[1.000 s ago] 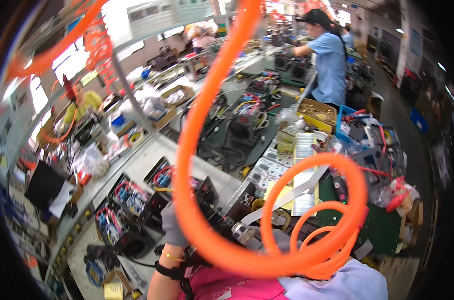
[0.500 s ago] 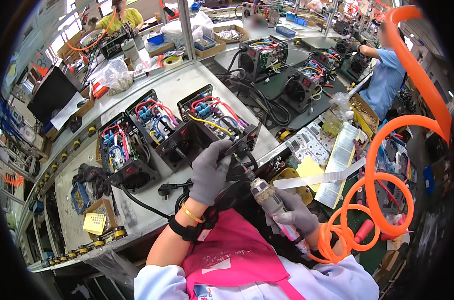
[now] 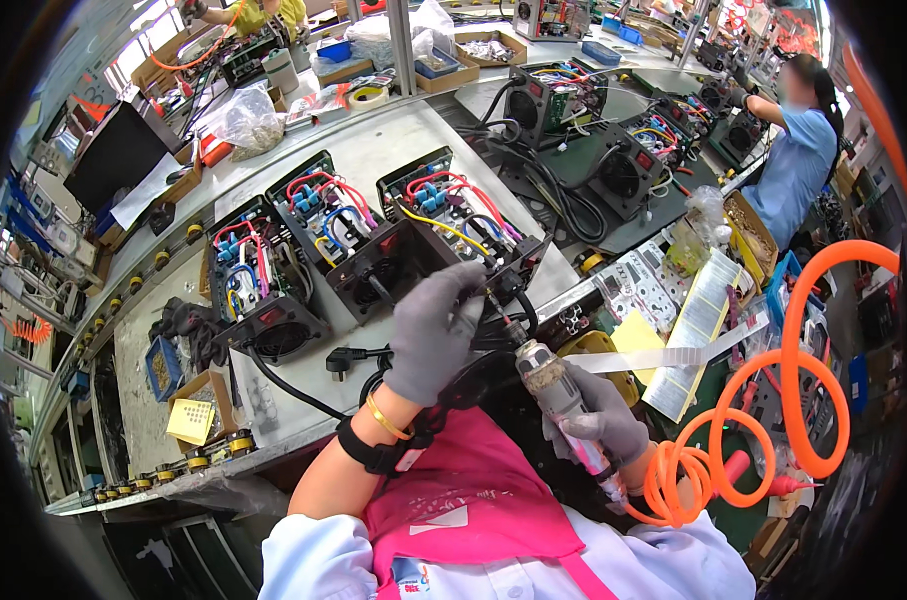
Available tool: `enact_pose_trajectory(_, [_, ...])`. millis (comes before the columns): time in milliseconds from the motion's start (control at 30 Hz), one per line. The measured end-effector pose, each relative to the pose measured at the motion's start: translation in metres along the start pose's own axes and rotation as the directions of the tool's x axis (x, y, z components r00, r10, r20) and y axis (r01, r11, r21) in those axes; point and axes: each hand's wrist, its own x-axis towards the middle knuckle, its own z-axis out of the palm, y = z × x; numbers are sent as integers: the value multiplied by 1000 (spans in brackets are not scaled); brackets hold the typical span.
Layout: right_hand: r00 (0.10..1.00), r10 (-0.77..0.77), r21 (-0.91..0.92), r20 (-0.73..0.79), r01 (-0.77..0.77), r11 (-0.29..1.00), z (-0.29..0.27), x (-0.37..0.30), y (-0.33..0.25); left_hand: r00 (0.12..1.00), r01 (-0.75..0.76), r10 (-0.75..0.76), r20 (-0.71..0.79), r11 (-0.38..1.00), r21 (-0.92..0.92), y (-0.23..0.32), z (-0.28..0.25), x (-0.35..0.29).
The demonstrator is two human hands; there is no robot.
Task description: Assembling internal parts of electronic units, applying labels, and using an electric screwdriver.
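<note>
My right hand (image 3: 605,420), in a grey glove, is wrapped around a pneumatic screwdriver (image 3: 551,385). Its bit slants up and left to the front end of an open black electronic unit (image 3: 463,222) with red, yellow and blue wires. At the bit's tip, beside that unit's front panel, the fingers of my grey-gloved left hand (image 3: 433,335) are pinched together; what they hold, if anything, is too small to make out. Two similar units, a middle one (image 3: 323,215) and a left one (image 3: 258,275) with a fan, stand alongside on the metal bench.
An orange coiled air hose (image 3: 813,400) loops at my right. Power cables and a black plug (image 3: 348,360) lie before the units. Further units (image 3: 623,175) stand on the line beyond. A person in blue (image 3: 798,150) works at the far right; small-parts boxes (image 3: 201,415) sit left.
The view has shifted, so the bench and units sit slightly further right. My left fingers have come up to the bit tip by the panel. The screwdriver remains in my right hand.
</note>
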Motion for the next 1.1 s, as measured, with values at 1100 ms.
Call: enact_pose_trajectory(1100, [999, 29, 82, 43, -32, 996, -1, -3, 8, 907, 336, -417, -61, 803, -492, 27, -30, 76])
